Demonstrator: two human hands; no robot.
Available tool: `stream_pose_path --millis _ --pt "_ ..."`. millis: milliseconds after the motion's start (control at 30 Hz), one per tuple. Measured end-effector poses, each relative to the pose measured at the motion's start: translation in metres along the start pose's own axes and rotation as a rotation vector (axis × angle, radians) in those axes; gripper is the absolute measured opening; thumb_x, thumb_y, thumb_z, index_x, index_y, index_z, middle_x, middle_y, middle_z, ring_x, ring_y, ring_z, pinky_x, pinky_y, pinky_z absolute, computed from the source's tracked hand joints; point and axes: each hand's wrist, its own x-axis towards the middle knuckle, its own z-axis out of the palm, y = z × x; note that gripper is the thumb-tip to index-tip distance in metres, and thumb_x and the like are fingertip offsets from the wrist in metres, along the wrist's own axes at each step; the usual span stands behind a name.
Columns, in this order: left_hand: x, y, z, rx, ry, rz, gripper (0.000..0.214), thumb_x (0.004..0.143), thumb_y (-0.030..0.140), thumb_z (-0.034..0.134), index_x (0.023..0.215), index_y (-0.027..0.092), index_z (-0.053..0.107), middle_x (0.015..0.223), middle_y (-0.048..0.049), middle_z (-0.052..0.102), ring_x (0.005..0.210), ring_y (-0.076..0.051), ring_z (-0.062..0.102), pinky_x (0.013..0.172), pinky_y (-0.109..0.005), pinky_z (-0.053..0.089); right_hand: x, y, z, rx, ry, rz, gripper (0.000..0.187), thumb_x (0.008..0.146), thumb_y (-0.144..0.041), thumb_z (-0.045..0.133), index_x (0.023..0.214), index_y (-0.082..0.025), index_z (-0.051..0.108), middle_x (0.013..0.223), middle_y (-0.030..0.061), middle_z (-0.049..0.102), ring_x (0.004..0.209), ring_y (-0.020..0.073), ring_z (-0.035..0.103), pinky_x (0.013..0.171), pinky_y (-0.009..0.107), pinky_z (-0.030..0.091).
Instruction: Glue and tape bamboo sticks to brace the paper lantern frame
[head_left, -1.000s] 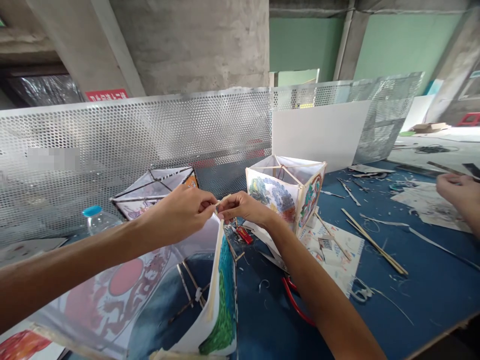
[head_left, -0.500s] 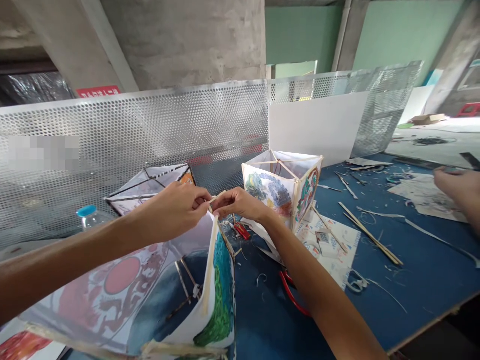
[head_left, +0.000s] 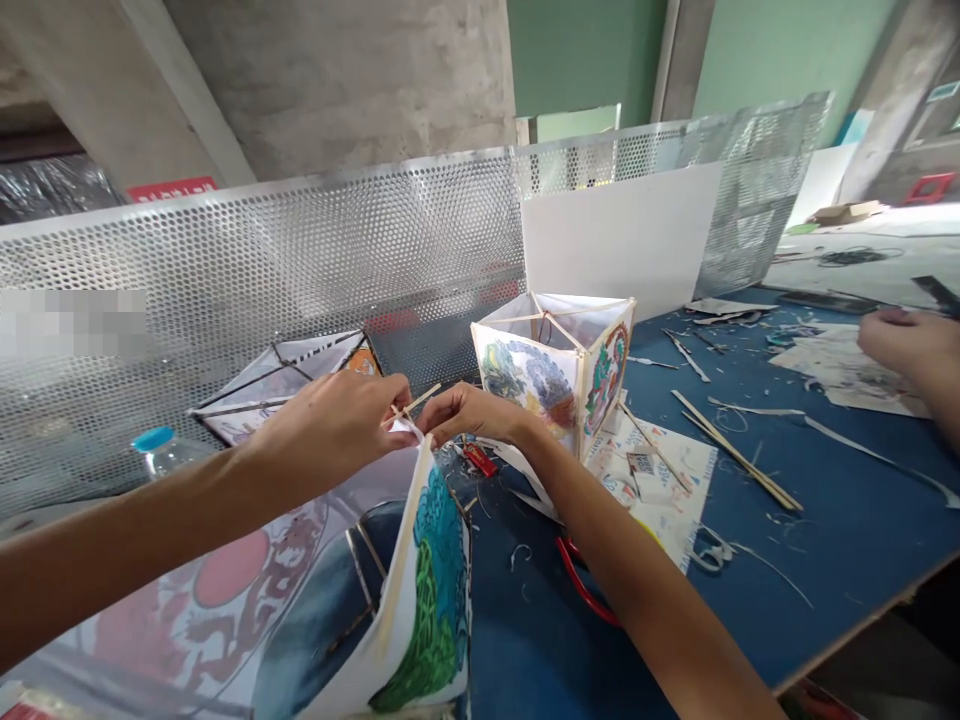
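A large painted lantern (head_left: 431, 570) of white covering over thin wooden sticks stands before me, its open top facing up. At its far top corner, my left hand (head_left: 356, 415) is closed with fingertips pinched around a white strip (head_left: 405, 427). My right hand (head_left: 469, 412) pinches the same corner from the right, thumb and fingers together. A thin bamboo stick (head_left: 422, 399) pokes up between the two hands. What exactly lies inside the right fingertips is partly hidden. Beneath my right forearm are red-handled scissors or pliers (head_left: 581, 585), partly covered.
A finished-looking painted lantern (head_left: 532, 375) stands behind my right hand; a dark-framed lantern (head_left: 262, 385) is behind my left. A bottle with blue cap (head_left: 154, 440), bamboo sticks (head_left: 739, 450), printed sheet (head_left: 675, 460) and scraps lie around. Another person's hand (head_left: 911, 345) is at right.
My left hand has drawn slightly left from the right hand, and the white strip now shows between them. The view has shifted a little.
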Motion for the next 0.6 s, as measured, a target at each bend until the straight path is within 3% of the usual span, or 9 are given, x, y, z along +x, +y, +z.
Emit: stream_pose_path --millis 267,333,400,467,500,600 --pt "-0.005 0.008 -0.004 0.045 -0.032 0.028 0.023 0.098 0.042 0.070 0.115 0.027 0.072 0.104 -0.0084 0.085 0.099 -0.037 0.080 0.072 -0.039 0.040 -0.002 0.000 -0.001 -0.061 0.008 0.006 0.017 0.100 -0.026 0.090 0.098 -0.015 0.077 0.094 0.0002 0.078 0.086 0.0179 0.076 0.086 0.036 0.066" --pt "-0.008 0.005 -0.007 0.057 -0.039 0.026 0.040 0.096 0.045 0.072 0.132 0.027 0.071 0.113 -0.0101 0.086 0.105 -0.040 0.081 0.075 -0.040 0.043 -0.003 -0.004 -0.002 -0.092 0.027 0.016 0.019 0.100 -0.029 0.090 0.101 -0.015 0.077 0.094 0.0008 0.079 0.085 0.0179 0.077 0.085 0.036 0.067" --pt "-0.019 -0.002 -0.018 0.066 -0.031 0.001 0.073 0.093 0.055 0.077 0.158 0.027 0.059 0.131 -0.0130 0.085 0.116 -0.043 0.080 0.084 -0.044 0.049 -0.006 -0.007 -0.004 -0.131 0.070 0.016 0.021 0.100 -0.031 0.091 0.103 -0.015 0.078 0.097 0.0019 0.080 0.087 0.0183 0.077 0.085 0.036 0.067" --pt "-0.046 -0.014 -0.035 0.076 -0.002 -0.052 0.092 0.095 0.068 0.073 0.174 0.031 0.043 0.152 -0.0131 0.078 0.127 -0.045 0.077 0.095 -0.048 0.053 -0.012 -0.012 -0.007 -0.178 0.144 0.004 0.023 0.100 -0.034 0.091 0.105 -0.015 0.079 0.098 0.0025 0.081 0.086 0.0181 0.077 0.084 0.036 0.066" --pt "-0.067 -0.020 -0.044 0.076 0.032 -0.083 0.090 0.099 0.072 0.066 0.176 0.034 0.041 0.160 -0.0113 0.073 0.133 -0.045 0.075 0.102 -0.050 0.053 -0.015 -0.015 -0.008 -0.206 0.195 -0.006 0.024 0.101 -0.037 0.089 0.104 -0.015 0.079 0.096 0.0020 0.080 0.083 0.0170 0.076 0.080 0.034 0.065" --pt "-0.166 -0.034 -0.060 0.007 0.197 -0.227 0.067 0.109 0.073 0.047 0.163 0.037 0.060 0.162 -0.0044 0.071 0.141 -0.040 0.070 0.117 -0.054 0.048 -0.026 -0.026 -0.011 -0.301 0.390 -0.040 0.037 0.110 -0.047 0.078 0.091 -0.016 0.072 0.077 -0.0034 0.067 0.065 0.0123 0.064 0.065 0.027 0.057"
